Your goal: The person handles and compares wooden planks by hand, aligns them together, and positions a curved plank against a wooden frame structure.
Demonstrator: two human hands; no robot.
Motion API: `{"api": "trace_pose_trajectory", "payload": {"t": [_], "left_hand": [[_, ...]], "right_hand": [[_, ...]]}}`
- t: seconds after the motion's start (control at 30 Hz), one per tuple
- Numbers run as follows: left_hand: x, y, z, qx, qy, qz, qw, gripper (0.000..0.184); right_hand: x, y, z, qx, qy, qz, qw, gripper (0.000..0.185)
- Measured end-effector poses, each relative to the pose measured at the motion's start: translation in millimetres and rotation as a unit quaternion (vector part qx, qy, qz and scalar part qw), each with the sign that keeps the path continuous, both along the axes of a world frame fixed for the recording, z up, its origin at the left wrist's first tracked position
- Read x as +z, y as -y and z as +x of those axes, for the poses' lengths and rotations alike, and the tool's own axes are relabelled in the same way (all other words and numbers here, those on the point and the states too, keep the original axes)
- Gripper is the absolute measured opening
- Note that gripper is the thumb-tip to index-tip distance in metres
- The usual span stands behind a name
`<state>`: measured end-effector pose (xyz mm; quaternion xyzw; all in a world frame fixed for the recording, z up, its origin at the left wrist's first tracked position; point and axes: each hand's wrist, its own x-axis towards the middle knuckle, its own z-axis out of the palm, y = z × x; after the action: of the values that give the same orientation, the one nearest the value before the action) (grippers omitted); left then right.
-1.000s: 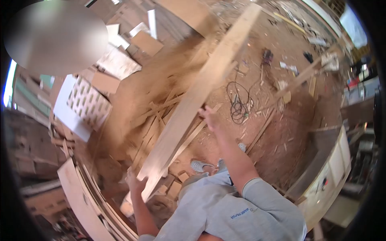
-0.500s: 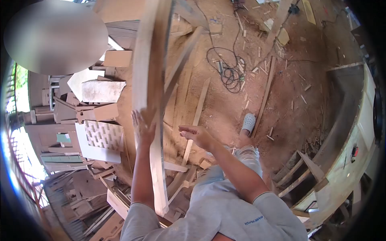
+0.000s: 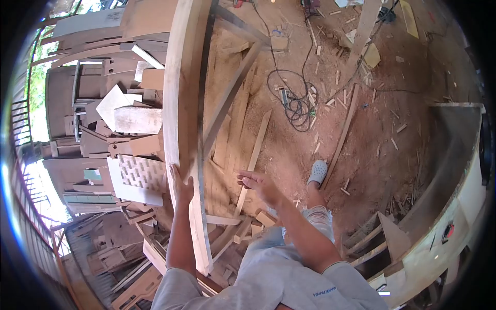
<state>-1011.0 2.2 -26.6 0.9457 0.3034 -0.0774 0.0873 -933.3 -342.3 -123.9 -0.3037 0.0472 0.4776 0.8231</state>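
A long, thick wooden plank (image 3: 180, 98) runs from the top edge down to the lower middle. My left hand (image 3: 182, 187) lies against its face near the lower end, fingers stretched and thumb apart. To the right of the plank, my right hand (image 3: 258, 186) is in the air, away from the wood, its fingers loosely extended and partly bent, with nothing visible in them. Below it a narrow light board (image 3: 255, 155) rests on the sawdust-covered ground.
Stacked panels and offcuts fill the left, including a patterned board (image 3: 139, 173). A black cable coil (image 3: 297, 111) lies on the dirt floor. A thin strip (image 3: 342, 134) lies beside my shoe (image 3: 318, 172). At the right stands a large pale panel structure (image 3: 439, 237).
The plank, slanted across the view before, now appears nearly vertical and further left. My right hand has come away from it. My left hand has stayed on its lower part. The view has turned.
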Motion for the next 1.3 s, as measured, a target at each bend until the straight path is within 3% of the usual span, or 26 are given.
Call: {"api": "trace_pose_trajectory", "payload": {"t": [0.1, 0.27, 0.33, 0.37, 0.43, 0.5, 0.7, 0.73, 0.83, 0.93, 1.13, 1.2, 1.27, 1.3], "left_hand": [[2.4, -5.1, 0.5, 0.003, -0.007, -0.003, 1.000, 0.101], [4.3, -4.2, 0.9, -0.005, -0.008, -0.012, 1.000, 0.100], [7.1, -3.5, 1.0, -0.010, -0.006, -0.016, 1.000, 0.102], [7.3, -3.7, 1.3, -0.012, -0.003, -0.016, 1.000, 0.103], [9.6, 3.0, 2.4, -0.011, 0.004, -0.021, 1.000, 0.104], [3.9, -0.1, -3.5, -0.027, 0.025, -0.036, 0.999, 0.103], [-2.8, 1.9, -14.1, -0.039, 0.058, -0.043, 0.997, 0.101], [-2.2, 2.7, -15.9, -0.040, 0.064, -0.044, 0.996, 0.100], [4.0, 14.2, -16.4, -0.038, 0.077, -0.047, 0.995, 0.100], [-3.4, 17.0, -22.6, -0.050, 0.103, -0.040, 0.993, 0.102], [-0.1, 55.0, -54.0, -0.026, 0.103, -0.037, 0.994, 0.090], [17.8, 106.2, -82.5, 0.061, 0.041, -0.188, 0.979, 0.079], [-10.4, 156.6, -144.5, 0.053, -0.116, -0.186, 0.974, 0.073], [-19.4, 184.0, -178.0, 0.058, -0.116, -0.249, 0.960, 0.071]], "right_hand": [[4.7, -0.9, 10.9, 0.016, -0.008, 0.004, 1.000, 0.052], [31.2, -45.5, 46.8, 0.069, 0.118, -0.035, 0.990, 0.061], [33.3, -82.7, 55.4, 0.058, 0.127, -0.007, 0.990, 0.058], [40.6, -92.8, 65.8, 0.076, 0.188, -0.048, 0.978, 0.057], [55.7, -109.6, 86.4, 0.119, 0.304, -0.129, 0.936, 0.057], [57.0, -136.7, 90.9, 0.089, 0.440, -0.182, 0.875, 0.063], [86.0, -191.3, 92.4, 0.125, 0.730, -0.267, 0.617, 0.064], [79.6, -202.1, 87.4, 0.124, 0.764, -0.273, 0.572, 0.063], [61.2, -213.4, 81.7, 0.120, 0.781, -0.298, 0.536, 0.058], [84.6, -206.0, 87.1, 0.193, 0.807, -0.347, 0.437, 0.063], [86.0, -214.9, 78.1, 0.175, 0.815, -0.408, 0.372, 0.055], [94.2, -218.6, 79.6, 0.196, 0.811, -0.401, 0.379, 0.052], [99.0, -225.4, 73.5, 0.203, 0.804, -0.416, 0.373, 0.050], [102.7, -228.1, 72.1, 0.213, 0.799, -0.421, 0.372, 0.050]]}}
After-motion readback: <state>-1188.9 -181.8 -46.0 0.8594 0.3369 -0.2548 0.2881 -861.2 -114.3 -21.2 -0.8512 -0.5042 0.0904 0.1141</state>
